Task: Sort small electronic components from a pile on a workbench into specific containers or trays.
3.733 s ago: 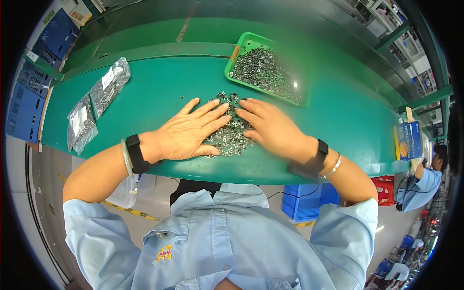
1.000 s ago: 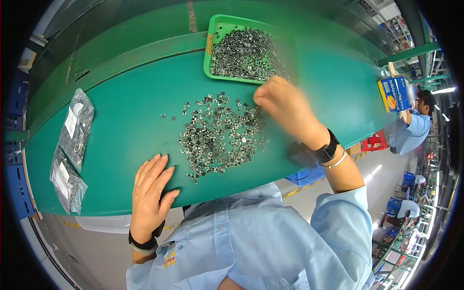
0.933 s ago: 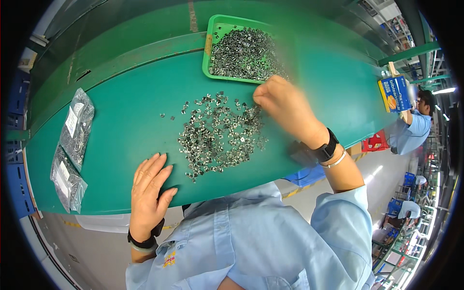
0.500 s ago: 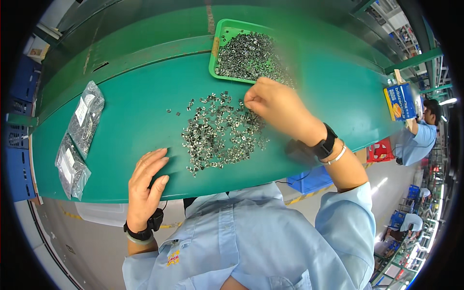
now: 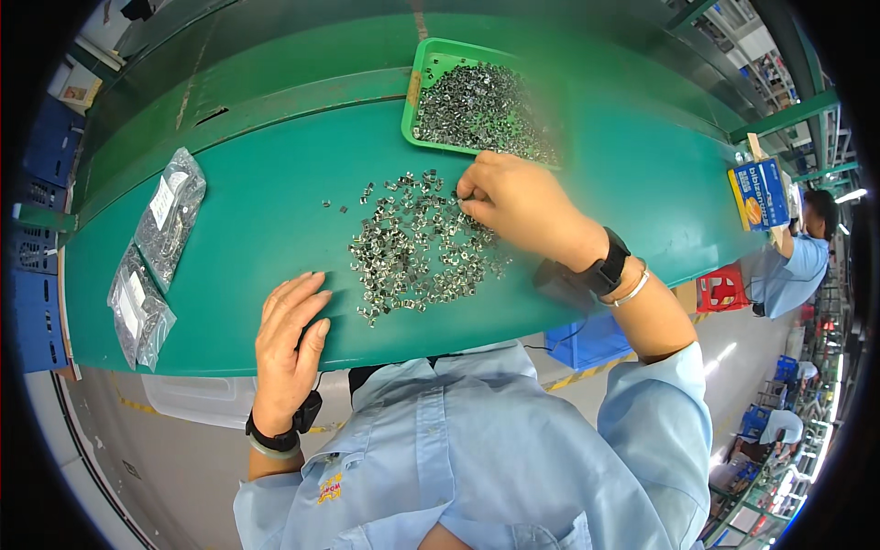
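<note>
Your right hand (image 5: 518, 206) pinches closed at the two o'clock edge of the scattered metal clips (image 5: 412, 243), spread thin so single pieces show. Your left hand (image 5: 289, 335) lies open and flat at seven o'clock, bracing on the green table (image 5: 247, 220).

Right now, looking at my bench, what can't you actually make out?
Head view only:
- Whether the right hand pinches a part: its fingertips curl under, hidden against the loose metal parts.
- Each part's shape: too small.
- Green tray: near right corner hidden by that hand.
- Contents of the clear bags: glare, too small.
- Left hand lies flat, empty.
</note>
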A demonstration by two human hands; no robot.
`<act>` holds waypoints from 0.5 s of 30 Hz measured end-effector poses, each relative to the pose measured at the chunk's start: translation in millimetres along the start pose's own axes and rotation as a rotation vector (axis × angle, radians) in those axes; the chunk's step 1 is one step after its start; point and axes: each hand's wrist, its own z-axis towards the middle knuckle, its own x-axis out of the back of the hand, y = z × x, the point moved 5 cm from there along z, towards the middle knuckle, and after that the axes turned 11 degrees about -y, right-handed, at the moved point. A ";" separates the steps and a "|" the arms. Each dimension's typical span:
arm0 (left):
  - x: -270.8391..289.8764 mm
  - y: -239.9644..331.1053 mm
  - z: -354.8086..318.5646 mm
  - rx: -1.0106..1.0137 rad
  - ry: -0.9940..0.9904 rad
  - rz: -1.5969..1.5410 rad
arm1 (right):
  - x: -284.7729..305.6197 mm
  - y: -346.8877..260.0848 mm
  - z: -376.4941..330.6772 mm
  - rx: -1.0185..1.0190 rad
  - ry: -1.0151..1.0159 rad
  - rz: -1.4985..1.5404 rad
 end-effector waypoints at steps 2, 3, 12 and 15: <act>3.0 3.1 1.2 0.009 0.033 -0.022 | 2.6 -3.2 0.9 -0.024 0.010 0.078; 5.5 7.6 4.1 -0.006 0.023 -0.100 | 3.2 -4.7 -0.7 -0.017 0.010 0.076; -10.3 26.1 58.3 0.222 -0.231 -0.887 | 13.6 -36.7 -17.8 0.178 0.178 0.279; -23.8 26.0 74.4 0.293 -0.298 -1.034 | 18.3 -52.7 -22.1 0.342 0.252 0.137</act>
